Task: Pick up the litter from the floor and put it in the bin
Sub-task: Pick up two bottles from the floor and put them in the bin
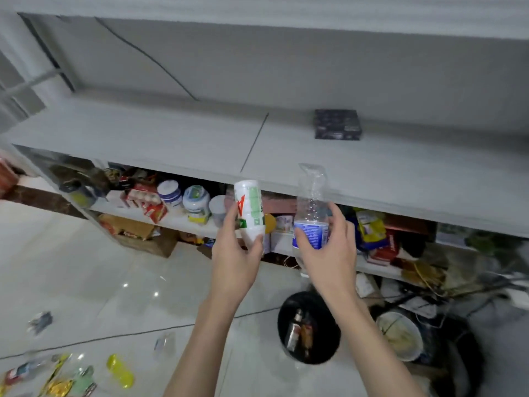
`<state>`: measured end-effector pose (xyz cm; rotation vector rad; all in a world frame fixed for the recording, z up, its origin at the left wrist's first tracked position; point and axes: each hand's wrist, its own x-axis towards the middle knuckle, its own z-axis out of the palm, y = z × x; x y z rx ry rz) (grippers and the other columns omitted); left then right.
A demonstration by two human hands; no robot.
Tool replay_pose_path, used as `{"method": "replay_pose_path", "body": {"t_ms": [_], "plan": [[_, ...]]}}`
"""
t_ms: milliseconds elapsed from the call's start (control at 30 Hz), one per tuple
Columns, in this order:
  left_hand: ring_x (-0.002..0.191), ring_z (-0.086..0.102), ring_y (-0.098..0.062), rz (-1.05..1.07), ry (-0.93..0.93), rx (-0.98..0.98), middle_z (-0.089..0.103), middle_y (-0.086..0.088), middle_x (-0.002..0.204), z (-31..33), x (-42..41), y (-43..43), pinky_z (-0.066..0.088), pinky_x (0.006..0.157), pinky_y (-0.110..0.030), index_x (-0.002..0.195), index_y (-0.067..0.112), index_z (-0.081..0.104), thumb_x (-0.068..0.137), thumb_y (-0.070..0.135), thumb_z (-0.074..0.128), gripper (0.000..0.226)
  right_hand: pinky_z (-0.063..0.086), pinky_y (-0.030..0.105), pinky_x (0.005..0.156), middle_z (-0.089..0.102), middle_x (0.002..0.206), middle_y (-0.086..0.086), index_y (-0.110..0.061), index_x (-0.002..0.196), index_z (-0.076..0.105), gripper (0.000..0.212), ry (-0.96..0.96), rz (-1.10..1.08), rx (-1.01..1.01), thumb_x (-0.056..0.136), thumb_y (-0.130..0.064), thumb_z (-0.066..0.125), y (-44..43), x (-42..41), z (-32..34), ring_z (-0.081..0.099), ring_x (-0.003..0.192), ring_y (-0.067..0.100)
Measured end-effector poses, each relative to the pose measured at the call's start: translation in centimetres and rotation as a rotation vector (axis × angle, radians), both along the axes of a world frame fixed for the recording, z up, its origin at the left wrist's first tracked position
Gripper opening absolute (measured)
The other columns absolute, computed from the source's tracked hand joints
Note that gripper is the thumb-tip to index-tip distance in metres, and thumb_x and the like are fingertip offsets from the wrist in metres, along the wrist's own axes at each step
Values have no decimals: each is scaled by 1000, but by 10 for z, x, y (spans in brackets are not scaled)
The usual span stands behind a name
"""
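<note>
Clear plastic bottle stands upright, clasped by the right hand; the left hand grips a tilted white bottle. Below both, the black bin sits on the floor, nearer the right hand.

Tiled floor, scattered litter, black bin

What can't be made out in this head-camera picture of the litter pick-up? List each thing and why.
Head view, white bottle in the left hand: label print blurred, unreadable.
Head view, clear bottle: lower end hidden behind the right hand.
Head view, bin: contents dark and blurred.
Head view, floor litter: blurred, partly cut off by the bottom edge.
</note>
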<state>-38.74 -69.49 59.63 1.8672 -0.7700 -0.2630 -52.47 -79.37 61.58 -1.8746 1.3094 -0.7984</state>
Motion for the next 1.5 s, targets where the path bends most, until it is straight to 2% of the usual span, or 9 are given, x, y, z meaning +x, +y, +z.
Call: {"method": "replay_pose_path", "body": {"t_ms": [100, 167, 233, 333, 533, 733, 1000, 1133, 1500], "plan": [[98, 69, -20, -47, 37, 39, 61, 3, 131, -17, -33, -40, 53, 81, -15, 153, 34, 33, 86, 22, 75, 81, 35, 27, 99, 43, 149, 0, -31, 157, 28, 85, 22, -43, 31, 88, -46, 75, -29, -35, -16, 44, 137, 18], [108, 67, -22, -78, 73, 54, 58, 5, 135, -31, -48, -57, 57, 91, -38, 150, 45, 29, 83, 32, 73, 82, 37, 29, 102, 42, 150, 1, -30, 158, 28, 86, 29, -68, 45, 88, -45, 76, -41, -50, -28, 45, 137, 19], [110, 66, -22, -100, 100, 87, 58, 7, 134, -46, -56, -69, 58, 89, -46, 149, 47, 28, 83, 32, 73, 81, 40, 34, 104, 42, 151, 2, -30, 158, 29, 86, 31, -85, 71, 88, -43, 76, -49, -58, -43, 46, 137, 21], [113, 64, -24, -141, 117, 138, 54, 9, 138, -76, -59, -84, 59, 86, -47, 150, 47, 26, 83, 34, 72, 81, 45, 40, 105, 43, 151, 1, -31, 158, 28, 87, 47, -115, 88, 87, -43, 77, -55, -63, -74, 47, 138, 23], [112, 61, -22, -202, 140, 228, 53, 9, 134, -176, -47, -98, 60, 83, -48, 147, 40, 34, 77, 50, 65, 77, 34, 25, 98, 46, 146, 4, -24, 156, 33, 83, 73, -145, 119, 87, -35, 79, -61, -62, -162, 46, 134, 19], [117, 59, -20, -266, 138, 337, 54, 2, 134, -285, -48, -92, 56, 91, -47, 149, 30, 36, 85, 21, 75, 75, 37, 29, 101, 43, 147, 3, -29, 156, 31, 82, 166, -205, 191, 88, -38, 77, -58, -69, -271, 46, 135, 22], [117, 58, -19, -332, 180, 491, 51, 1, 139, -423, -69, -88, 55, 93, -34, 151, 24, 34, 91, 24, 71, 71, 39, 30, 96, 47, 140, 5, -22, 151, 36, 79, 253, -237, 284, 86, -35, 79, -43, -78, -421, 50, 129, 25], [122, 55, -23, -367, 188, 586, 53, -4, 138, -484, -81, -91, 50, 98, -38, 150, 20, 36, 89, 20, 70, 69, 43, 35, 96, 47, 141, 5, -22, 153, 35, 79, 323, -246, 355, 87, -34, 78, -36, -87, -489, 48, 132, 27], [115, 56, -27, -415, 237, 809, 52, -10, 130, -578, -102, -102, 42, 84, -29, 149, 14, 35, 94, 26, 65, 64, 48, 41, 99, 46, 143, 7, -20, 155, 32, 81, 425, -259, 514, 89, -44, 74, -43, -89, -599, 51, 130, 28]]}}
